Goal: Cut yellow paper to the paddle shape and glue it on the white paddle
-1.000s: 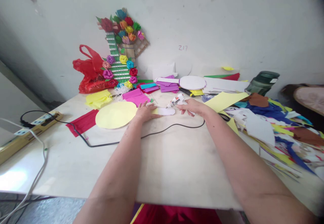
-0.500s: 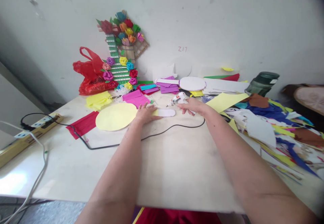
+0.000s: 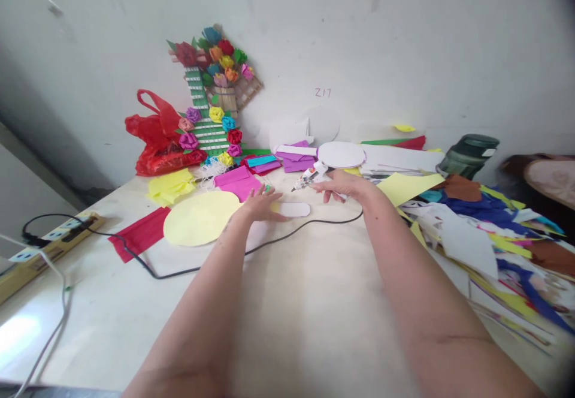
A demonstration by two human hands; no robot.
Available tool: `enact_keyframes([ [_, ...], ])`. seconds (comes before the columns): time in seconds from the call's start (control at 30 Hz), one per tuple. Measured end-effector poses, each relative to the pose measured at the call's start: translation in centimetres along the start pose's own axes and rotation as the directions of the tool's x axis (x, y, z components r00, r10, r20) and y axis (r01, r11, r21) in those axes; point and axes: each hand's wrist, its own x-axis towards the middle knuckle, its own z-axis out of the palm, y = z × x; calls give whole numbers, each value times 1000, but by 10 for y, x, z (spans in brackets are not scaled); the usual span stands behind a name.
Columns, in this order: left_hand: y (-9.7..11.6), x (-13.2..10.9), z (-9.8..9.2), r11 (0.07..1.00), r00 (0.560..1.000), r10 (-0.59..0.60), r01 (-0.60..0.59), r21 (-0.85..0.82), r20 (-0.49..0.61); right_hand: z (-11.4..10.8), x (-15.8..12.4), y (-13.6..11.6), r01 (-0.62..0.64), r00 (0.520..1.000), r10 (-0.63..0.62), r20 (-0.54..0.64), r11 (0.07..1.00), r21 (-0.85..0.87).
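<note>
My left hand (image 3: 259, 205) is spread at the neck of a flat racket-like paper cutout. Its pale yellow oval (image 3: 202, 218) lies left of the hand, and its white rounded strip (image 3: 294, 209) shows to the right. The fingers hide the part between them; whether they touch it I cannot tell. My right hand (image 3: 339, 183) is closed round a white hot glue gun (image 3: 317, 173), its nozzle pointing left, just above the strip's far side. A black cord (image 3: 278, 236) runs across the table below the hands.
Paper scraps (image 3: 485, 230) are heaped on the right, with a dark green bottle (image 3: 468, 155) behind. Paper flower decorations (image 3: 206, 110) and a red plastic bag (image 3: 157, 137) stand against the wall. A power strip (image 3: 67, 233) lies at the left edge; a white oval cutout (image 3: 341, 154) lies behind.
My left hand's fingers have spread and lifted a little. The glue gun stays in my right hand, almost in the same spot. The camera view has shifted slightly.
</note>
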Motion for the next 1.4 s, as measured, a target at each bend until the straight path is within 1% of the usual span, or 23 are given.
enact_keyframes([
  [0.1, 4, 5, -4, 999, 998, 46, -47, -25, -33, -7, 7, 5, 3, 999, -3, 39, 1000, -14],
  [0.23, 6, 11, 1, 995, 996, 66, -70, -70, -55, -14, 17, 11, 31, 995, -31, 96, 1000, 3],
  [0.37, 4, 15, 6, 989, 994, 79, -88, -115, -81, -15, 18, 11, 54, 988, -51, 147, 998, -18],
  [0.47, 2, 15, 7, 987, 993, 78, -90, -134, -86, -15, 16, 9, 55, 981, -46, 189, 998, -42],
  [0.57, 2, 15, 5, 986, 994, 69, -81, -143, -85, -15, 17, 11, 49, 981, -42, 191, 998, -30],
  [0.63, 3, 15, 5, 987, 995, 64, -75, -144, -80, -14, 19, 13, 56, 988, -54, 145, 998, -6],
  [0.67, 4, 14, 5, 987, 995, 63, -73, -142, -78, -13, 20, 14, 64, 993, -64, 100, 998, 0],
  [0.73, 5, 13, 4, 988, 995, 63, -73, -134, -74, -11, 24, 16, 74, 997, -75, -31, 997, -22],
  [0.77, 5, 13, 4, 989, 995, 66, -75, -129, -73, -10, 26, 17, 73, 991, -78, -107, 996, -56],
  [0.83, 4, 11, 1, 988, 995, 66, -76, -136, -79, -7, 31, 21, 47, 964, -92, -250, 983, -178],
  [0.87, 3, 10, -1, 984, 995, 52, -66, -164, -87, -5, 34, 23, 31, 947, -112, -300, 965, -261],
  [0.93, -1, 8, -6, 957, 992, -9, -29, -288, -130, -1, 38, 27, -29, 919, -160, -360, 884, -467],
  [0.97, -4, 7, -8, 930, 983, -54, -15, -368, -176, 1, 40, 30, -69, 915, -159, -372, 845, -531],
  [1.0, -8, 6, -10, 895, 967, -113, -2, -446, -229, 3, 42, 32, -97, 920, -148, -363, 811, -577],
  [1.03, -12, 5, -12, 859, 940, -174, -1, -512, -295, 6, 43, 34, -120, 927, -133, -350, 781, -613],
  [1.07, -17, 5, -12, 829, 904, -245, 7, -559, -351, 9, 43, 36, -137, 934, -117, -339, 758, -638],
  [1.1, -21, 5, -12, 797, 866, -329, 42, -603, -376, 12, 44, 37, -145, 941, -103, -323, 740, -657],
  [1.17, -31, 7, -9, 731, 814, -447, 94, -676, -371, 18, 44, 40, -141, 953, -89, -288, 714, -686],
  [1.23, -39, 8, -4, 709, 783, -502, 129, -693, -368, 24, 46, 41, -120, 963, -93, -252, 690, -714],
  [1.3, -43, 10, 1, 702, 768, -532, 163, -693, -358, 30, 48, 41, -100, 969, -102, -224, 667, -738],
  [1.4, -42, 10, 5, 718, 768, -540, 208, -664, -343, 38, 51, 38, -91, 976, -93, -196, 644, -759],
])
